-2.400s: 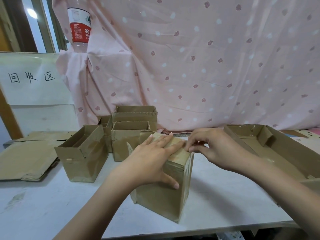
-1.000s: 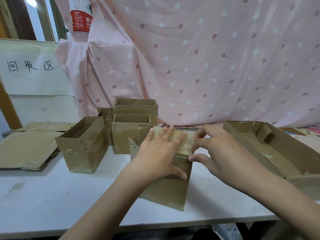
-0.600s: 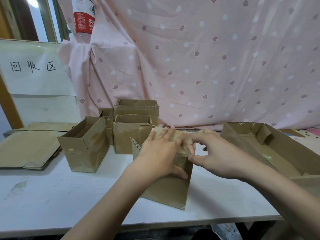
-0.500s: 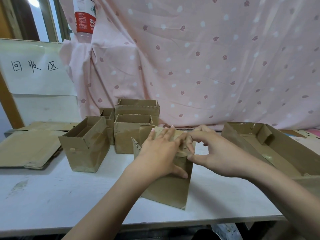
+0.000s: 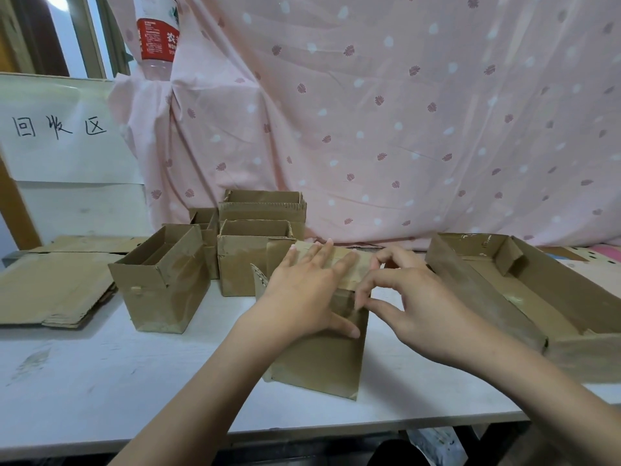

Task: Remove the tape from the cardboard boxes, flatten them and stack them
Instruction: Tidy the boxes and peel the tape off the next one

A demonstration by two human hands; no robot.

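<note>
A small brown cardboard box (image 5: 322,361) stands upright at the middle of the white table (image 5: 100,381). My left hand (image 5: 302,297) lies flat over its top, fingers straight, with the thumb on the front face. A glossy strip of tape (image 5: 358,269) runs over the top and down the right edge. My right hand (image 5: 420,307) is at the box's upper right corner, where the curled index finger and the thumb pinch the tape edge.
Several open small boxes (image 5: 161,290) (image 5: 248,260) (image 5: 262,206) stand behind and to the left. Flattened cardboard (image 5: 50,290) lies stacked at the far left. A large shallow open box (image 5: 487,297) sits at the right. A pink curtain hangs behind.
My right hand has slid from the box's top edge down to its upper right corner, and its fingertips have closed on the tape there. My left hand has stayed on top.
</note>
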